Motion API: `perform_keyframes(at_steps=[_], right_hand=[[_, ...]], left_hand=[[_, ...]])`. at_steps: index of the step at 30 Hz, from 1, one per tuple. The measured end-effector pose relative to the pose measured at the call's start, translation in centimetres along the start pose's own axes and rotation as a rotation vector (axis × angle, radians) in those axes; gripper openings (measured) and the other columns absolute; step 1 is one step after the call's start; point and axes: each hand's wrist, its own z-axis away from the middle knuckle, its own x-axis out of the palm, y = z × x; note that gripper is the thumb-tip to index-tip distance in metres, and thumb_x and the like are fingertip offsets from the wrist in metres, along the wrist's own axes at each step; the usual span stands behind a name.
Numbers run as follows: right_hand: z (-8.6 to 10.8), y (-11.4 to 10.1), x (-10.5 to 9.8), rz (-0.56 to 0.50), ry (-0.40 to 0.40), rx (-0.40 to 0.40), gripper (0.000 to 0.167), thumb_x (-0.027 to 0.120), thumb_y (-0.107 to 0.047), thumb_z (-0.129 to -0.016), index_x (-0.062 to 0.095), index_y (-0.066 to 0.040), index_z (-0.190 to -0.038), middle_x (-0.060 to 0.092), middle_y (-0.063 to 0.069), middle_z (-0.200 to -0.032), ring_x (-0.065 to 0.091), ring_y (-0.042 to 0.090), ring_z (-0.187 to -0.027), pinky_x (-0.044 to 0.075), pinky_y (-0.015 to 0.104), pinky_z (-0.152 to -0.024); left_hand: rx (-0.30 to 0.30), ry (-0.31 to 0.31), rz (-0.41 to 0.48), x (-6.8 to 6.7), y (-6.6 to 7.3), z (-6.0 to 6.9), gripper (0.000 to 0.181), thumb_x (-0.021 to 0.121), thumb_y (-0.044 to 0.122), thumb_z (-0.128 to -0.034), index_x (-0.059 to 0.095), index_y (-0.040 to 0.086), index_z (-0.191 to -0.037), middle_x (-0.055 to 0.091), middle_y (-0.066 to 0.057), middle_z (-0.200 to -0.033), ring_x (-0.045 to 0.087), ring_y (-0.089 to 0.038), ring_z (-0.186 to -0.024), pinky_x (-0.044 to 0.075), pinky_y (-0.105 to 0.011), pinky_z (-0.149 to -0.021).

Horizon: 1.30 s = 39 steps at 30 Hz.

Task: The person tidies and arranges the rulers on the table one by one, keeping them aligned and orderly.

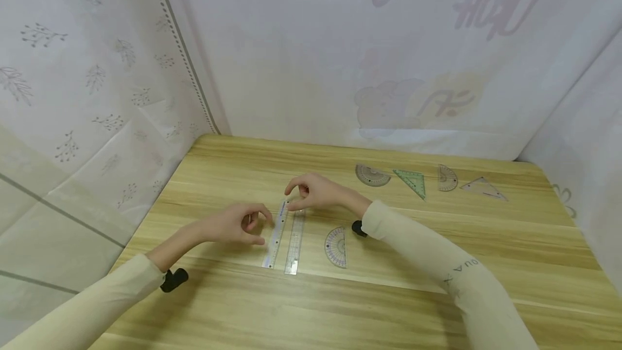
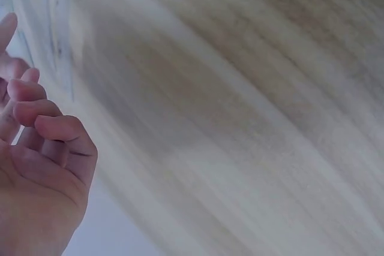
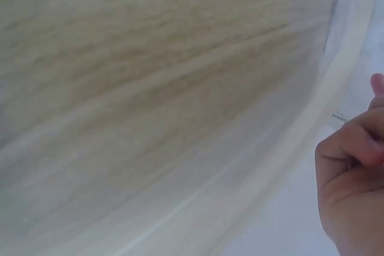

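Two clear rulers lie side by side on the wooden table, the left ruler [image 1: 276, 239] slightly tilted and the right ruler [image 1: 294, 244] close beside it. To the left of them is my left hand [image 1: 238, 224], fingers loosely bent, thumb apart, nothing held. My right hand [image 1: 316, 190] hovers at the rulers' far ends with a gap between thumb and forefinger; whether the thumb touches a ruler is unclear. Right of the rulers lies a clear protractor [image 1: 336, 247]. In the left wrist view, the left hand [image 2: 48, 172] shows bent fingers; the right wrist view catches part of the right hand [image 3: 354, 166].
Along the back right lie a grey protractor [image 1: 373, 175], a green set square [image 1: 412, 181], another protractor [image 1: 447, 178] and a clear set square [image 1: 484, 188]. Printed cloth [image 1: 311, 58] hangs behind the wooden table [image 1: 311, 312] and at both sides.
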Motion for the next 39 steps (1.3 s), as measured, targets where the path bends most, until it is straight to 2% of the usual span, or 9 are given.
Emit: perform_keyframes(at_steps=[4,12,17,24,31,39], right_hand=[[0.6,0.0,-0.5,-0.04,-0.012,-0.042,0.042,0.079,-0.019,-0.092,0.066,0.0,-0.127,0.037,-0.004,-0.059,0.034,0.012,-0.056,0.037,0.028,-0.062],[2.0,0.6,-1.3,-0.06,-0.018,-0.041,0.05,0.08,-0.023,-0.091,0.063,0.001,-0.132,0.038,-0.005,-0.061,0.036,0.011,-0.057,0.037,0.027,-0.063],[3.2,1.2,-1.9,-0.031,0.004,0.001,0.053,0.081,-0.028,-0.09,0.063,-0.001,-0.131,0.04,-0.005,-0.063,0.037,0.011,-0.058,0.037,0.028,-0.063],[5.0,1.8,-2.7,-0.014,0.034,0.05,0.052,0.081,-0.029,-0.09,0.064,-0.001,-0.13,0.039,-0.005,-0.062,0.036,0.011,-0.056,0.038,0.029,-0.062],[7.8,2.6,-3.3,-0.016,0.079,0.092,0.051,0.082,-0.028,-0.089,0.065,-0.001,-0.128,0.04,-0.004,-0.063,0.036,0.011,-0.057,0.039,0.03,-0.063],[11.1,3.8,-4.5,-0.02,0.143,0.13,0.051,0.081,-0.031,-0.09,0.066,-0.001,-0.128,0.041,-0.002,-0.065,0.034,0.012,-0.057,0.037,0.031,-0.063]], left_hand=[[-0.003,0.038,-0.02,-0.4,0.1,-0.1,0.048,0.086,0.027,-0.0852,0.063,0.007,-0.123,0.047,0.009,-0.073,0.043,-0.006,-0.062,0.04,-0.025,-0.058],[0.004,0.063,-0.007,-0.6,0.2,-0.6,0.049,0.084,0.028,-0.0871,0.063,0.004,-0.125,0.05,0.007,-0.073,0.044,-0.007,-0.062,0.04,-0.026,-0.057],[0.019,0.089,-0.001,-0.7,0.4,-1.4,0.046,0.084,0.023,-0.0877,0.063,0.002,-0.123,0.05,0.006,-0.073,0.045,-0.008,-0.062,0.04,-0.026,-0.057],[0.008,0.103,0.002,-0.5,1.0,-2.5,0.043,0.082,0.023,-0.0895,0.064,0.004,-0.123,0.051,0.003,-0.074,0.045,-0.008,-0.063,0.04,-0.026,-0.058],[0.028,0.129,-0.019,-0.1,1.3,-3.6,0.038,0.08,0.02,-0.0909,0.065,0.004,-0.121,0.05,0.005,-0.074,0.045,-0.009,-0.062,0.039,-0.026,-0.058],[0.032,0.119,-0.009,-0.2,1.7,-4.8,0.037,0.08,0.015,-0.0903,0.064,0.002,-0.121,0.05,0.004,-0.073,0.045,-0.011,-0.062,0.039,-0.027,-0.059]])
